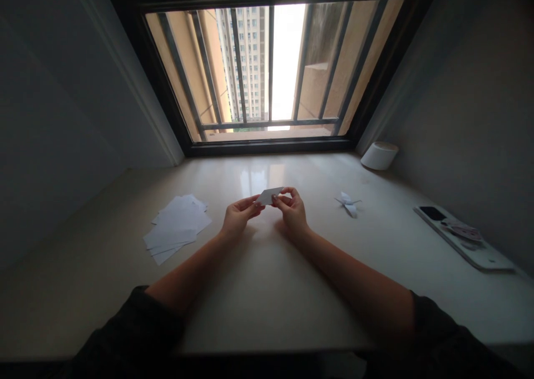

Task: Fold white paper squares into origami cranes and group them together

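A small folded piece of white paper (pixel 269 195) is held up between my two hands, over the middle of the pale sill. My left hand (pixel 238 216) pinches its left end between thumb and fingers. At its right end, my right hand (pixel 293 207) grips the paper with the thumb in front and the index finger curled over the top edge. To the right lies a folded paper crane (pixel 348 203) with its wings spread. A loose pile of white paper sheets (pixel 177 226) lies fanned out on the left.
A white cylindrical object (pixel 379 155) stands in the back right corner by the window frame (pixel 267 147). Along the right wall lies a long white case-like object (pixel 463 240) with a dark panel at its far end. The sill's front edge (pixel 267 350) runs below my forearms.
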Action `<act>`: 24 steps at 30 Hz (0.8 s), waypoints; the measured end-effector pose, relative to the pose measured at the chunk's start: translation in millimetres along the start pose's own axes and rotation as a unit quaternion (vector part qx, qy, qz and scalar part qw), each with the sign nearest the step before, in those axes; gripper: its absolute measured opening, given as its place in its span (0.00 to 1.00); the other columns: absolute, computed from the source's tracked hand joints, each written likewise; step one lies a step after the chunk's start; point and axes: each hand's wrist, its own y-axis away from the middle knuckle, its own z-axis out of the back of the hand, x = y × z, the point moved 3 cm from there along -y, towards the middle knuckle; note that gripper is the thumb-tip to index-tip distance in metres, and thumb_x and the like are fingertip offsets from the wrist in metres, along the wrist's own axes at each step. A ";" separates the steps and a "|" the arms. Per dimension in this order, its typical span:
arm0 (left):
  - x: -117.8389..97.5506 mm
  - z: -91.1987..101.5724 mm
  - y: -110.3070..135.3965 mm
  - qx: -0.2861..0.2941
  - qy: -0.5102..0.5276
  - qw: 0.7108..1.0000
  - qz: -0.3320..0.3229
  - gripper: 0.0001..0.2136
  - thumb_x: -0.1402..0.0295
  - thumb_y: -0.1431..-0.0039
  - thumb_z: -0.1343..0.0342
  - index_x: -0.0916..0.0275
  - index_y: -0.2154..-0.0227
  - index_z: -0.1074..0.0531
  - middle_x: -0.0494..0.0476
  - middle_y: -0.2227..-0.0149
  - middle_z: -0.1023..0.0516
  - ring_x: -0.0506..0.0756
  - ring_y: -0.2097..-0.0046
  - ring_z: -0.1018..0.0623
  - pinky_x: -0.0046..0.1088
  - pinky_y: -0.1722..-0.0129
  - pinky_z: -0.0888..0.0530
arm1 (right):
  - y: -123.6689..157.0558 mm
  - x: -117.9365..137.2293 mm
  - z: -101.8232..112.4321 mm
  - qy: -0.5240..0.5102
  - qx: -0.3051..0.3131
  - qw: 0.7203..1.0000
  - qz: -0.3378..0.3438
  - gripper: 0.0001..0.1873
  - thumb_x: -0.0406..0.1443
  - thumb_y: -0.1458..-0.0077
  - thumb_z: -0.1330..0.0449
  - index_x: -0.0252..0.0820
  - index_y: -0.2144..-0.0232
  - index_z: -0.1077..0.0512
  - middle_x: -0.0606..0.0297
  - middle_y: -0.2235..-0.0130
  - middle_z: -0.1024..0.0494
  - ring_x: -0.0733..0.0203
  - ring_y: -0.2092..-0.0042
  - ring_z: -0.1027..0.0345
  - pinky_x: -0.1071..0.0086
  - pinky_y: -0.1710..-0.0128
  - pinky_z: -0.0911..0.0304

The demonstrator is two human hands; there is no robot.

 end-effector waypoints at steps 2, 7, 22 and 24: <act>0.2 -0.3 0.8 0.000 -0.010 1.000 -0.010 0.22 0.60 0.61 0.33 0.64 0.61 0.23 0.62 0.64 0.20 0.58 0.62 0.21 0.38 0.56 0.29 | 0.2 0.0 -0.2 0.017 0.002 1.000 0.018 0.19 0.41 0.56 0.35 0.47 0.67 0.42 0.73 0.76 0.24 0.60 0.71 0.28 0.62 0.61 0.34; -7.6 -4.7 3.3 0.031 -0.096 0.992 -0.077 0.22 0.58 0.57 0.36 0.64 0.59 0.24 0.62 0.65 0.20 0.59 0.60 0.22 0.36 0.56 0.29 | -1.1 1.1 3.8 0.118 -0.004 0.990 0.074 0.14 0.41 0.50 0.41 0.45 0.61 0.37 0.68 0.72 0.25 0.60 0.68 0.30 0.65 0.63 0.36; -10.6 0.4 0.0 0.033 -0.110 0.989 -0.096 0.26 0.60 0.52 0.39 0.61 0.49 0.35 0.55 0.70 0.21 0.54 0.67 0.22 0.34 0.63 0.25 | 4.8 11.1 0.0 0.298 0.075 0.939 0.154 0.08 0.39 0.43 0.48 0.45 0.61 0.34 0.66 0.71 0.28 0.60 0.68 0.33 0.67 0.65 0.38; -11.7 1.6 1.0 -0.001 -0.083 0.989 -0.122 0.27 0.61 0.51 0.39 0.60 0.48 0.38 0.53 0.70 0.22 0.54 0.67 0.22 0.36 0.61 0.25 | 4.9 9.7 -1.3 0.243 0.090 0.958 0.122 0.11 0.41 0.44 0.45 0.46 0.59 0.34 0.67 0.71 0.26 0.61 0.68 0.31 0.67 0.65 0.36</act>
